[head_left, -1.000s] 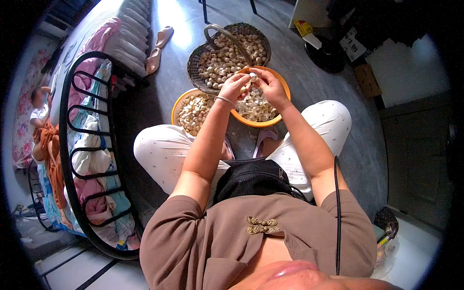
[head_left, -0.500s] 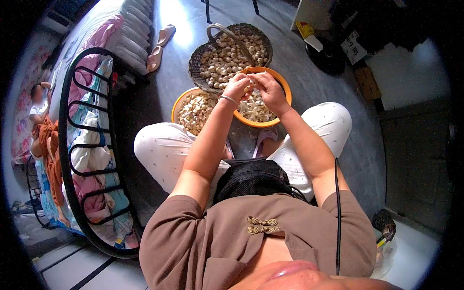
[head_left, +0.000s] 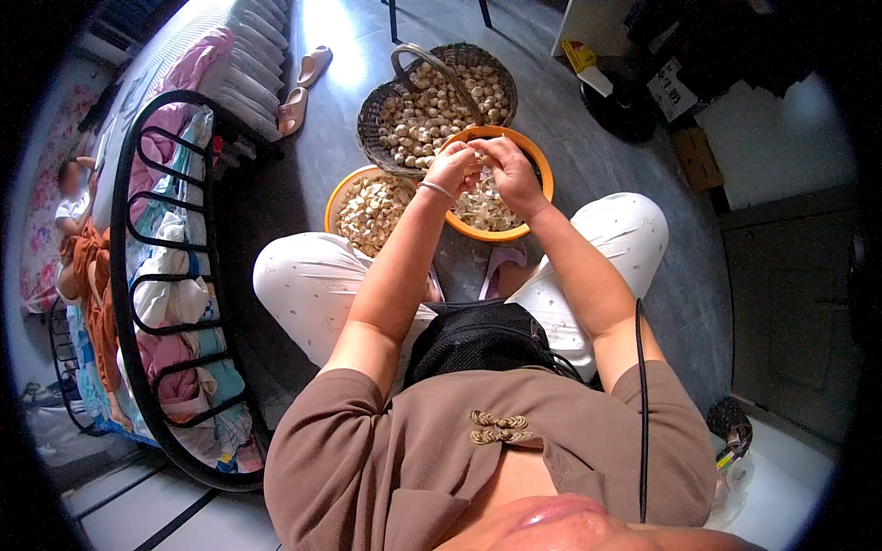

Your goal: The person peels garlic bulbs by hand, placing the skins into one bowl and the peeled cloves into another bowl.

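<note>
My left hand [head_left: 453, 169] and my right hand [head_left: 511, 174] meet above an orange-rimmed basin [head_left: 548, 190] of papery garlic skins [head_left: 485, 208]. Both hands have curled fingers, pinched together around a piece of garlic that they mostly hide. Just beyond them stands a wicker basket [head_left: 371, 134] with an arched handle, heaped with garlic bulbs [head_left: 427, 113]. To the left, a second orange-rimmed basin [head_left: 332, 204] holds a pile of loose garlic cloves [head_left: 372, 216]. A bracelet circles my left wrist.
My knees in white trousers [head_left: 308, 280] flank the basins. At left is a bed with a black metal frame [head_left: 129, 303], and a person [head_left: 73, 207] sits beyond it. Pale shoes [head_left: 294, 110] lie on the grey floor [head_left: 317, 156]. A cardboard box [head_left: 696, 158] is at right.
My fingers have shifted slightly where they meet, with the left hand turned a little and closed tighter. The basket, basins and arms stay almost in place.
</note>
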Motion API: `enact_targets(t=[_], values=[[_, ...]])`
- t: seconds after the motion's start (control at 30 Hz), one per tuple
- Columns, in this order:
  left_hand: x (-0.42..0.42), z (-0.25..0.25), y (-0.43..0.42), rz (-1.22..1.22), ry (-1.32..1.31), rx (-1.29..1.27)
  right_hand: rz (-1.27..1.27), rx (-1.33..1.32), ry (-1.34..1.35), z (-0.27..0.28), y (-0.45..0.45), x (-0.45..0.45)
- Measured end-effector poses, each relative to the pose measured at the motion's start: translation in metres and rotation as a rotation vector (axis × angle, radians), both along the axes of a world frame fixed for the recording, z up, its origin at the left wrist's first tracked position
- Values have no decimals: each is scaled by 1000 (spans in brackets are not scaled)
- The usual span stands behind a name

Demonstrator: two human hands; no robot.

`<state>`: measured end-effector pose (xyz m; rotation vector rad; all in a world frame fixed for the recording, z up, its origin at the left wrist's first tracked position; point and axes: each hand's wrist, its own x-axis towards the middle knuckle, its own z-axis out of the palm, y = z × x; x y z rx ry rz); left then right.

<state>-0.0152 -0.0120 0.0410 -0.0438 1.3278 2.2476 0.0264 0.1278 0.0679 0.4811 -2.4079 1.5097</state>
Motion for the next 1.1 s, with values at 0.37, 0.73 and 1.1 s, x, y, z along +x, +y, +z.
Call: enact_targets(t=[0.37, 0.73, 1.1], values=[[6, -9, 6, -14, -15, 120, -86, -275, -155, -18, 2, -12], [8, -1, 7, -4, -32, 91, -64, -594, -427, -8, 8, -12], [3, -10, 8, -84, -128, -2, -35, -315, -329, -26, 15, -17]])
